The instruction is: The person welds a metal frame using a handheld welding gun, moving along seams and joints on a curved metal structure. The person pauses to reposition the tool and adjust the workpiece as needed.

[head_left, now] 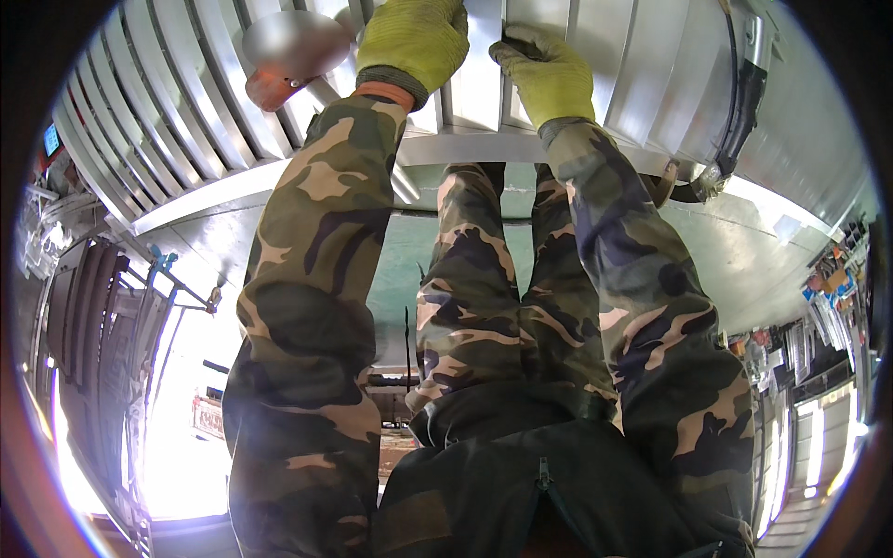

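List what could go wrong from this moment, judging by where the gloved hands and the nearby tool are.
1. The left hand and right hand are both at the silver metal slats, so gloved fingers might get pinched or snag on an edge; the left fingertips are out of view.
2. The orange-and-silver tool sits close beside the left wrist, so a sideways move of that arm could knock it.
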Available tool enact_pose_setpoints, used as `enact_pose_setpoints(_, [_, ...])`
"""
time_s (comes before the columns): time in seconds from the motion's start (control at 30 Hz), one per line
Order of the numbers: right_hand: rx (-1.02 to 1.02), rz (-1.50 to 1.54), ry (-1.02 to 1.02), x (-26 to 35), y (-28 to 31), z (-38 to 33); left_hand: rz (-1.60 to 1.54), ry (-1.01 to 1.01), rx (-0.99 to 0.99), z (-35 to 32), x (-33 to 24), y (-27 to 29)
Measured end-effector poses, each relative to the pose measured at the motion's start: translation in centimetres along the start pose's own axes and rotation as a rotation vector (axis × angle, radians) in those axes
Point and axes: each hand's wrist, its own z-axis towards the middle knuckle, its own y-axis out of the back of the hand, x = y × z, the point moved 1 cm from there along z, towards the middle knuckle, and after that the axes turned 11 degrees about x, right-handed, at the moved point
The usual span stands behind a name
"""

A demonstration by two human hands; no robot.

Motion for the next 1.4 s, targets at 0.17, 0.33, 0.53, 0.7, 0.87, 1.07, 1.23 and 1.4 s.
enact_pose_setpoints(0.17, [0.019,0.091,-0.028,-0.4,-0.1,0.2,-0.005,-0.036,-0.006,0.1,0.2,-0.3])
enact_pose_setpoints(0.33, [0.022,0.083,0.015,-0.5,0.0,0.0,0.007,-0.069,-0.048,0.0,0.7,-0.5])
enact_pose_setpoints(0.53, [0.031,0.137,0.072,-1.8,0.3,0.6,-0.002,-0.082,-0.061,0.4,0.7,-1.1])
enact_pose_setpoints(0.7, [0.049,0.125,-0.001,-1.2,0.2,0.6,0.003,-0.063,-0.043,0.2,0.5,-0.8])
enact_pose_setpoints(0.87, [0.036,0.042,0.017,0.4,0.7,-0.1,-0.019,-0.013,-0.009,0.4,0.2,-0.4])
enact_pose_setpoints(1.07, [0.218,0.222,0.092,-1.9,1.4,0.0,-0.011,0.072,0.041,0.0,-0.4,0.5])
enact_pose_setpoints(1.23, [0.160,-0.012,0.034,-0.8,1.1,-0.4,-0.027,0.051,0.002,0.0,-0.2,0.1])
enact_pose_setpoints(1.4, [0.194,-0.014,0.035,-0.6,1.8,-0.7,-0.034,-0.016,-0.049,0.4,0.3,-0.6])
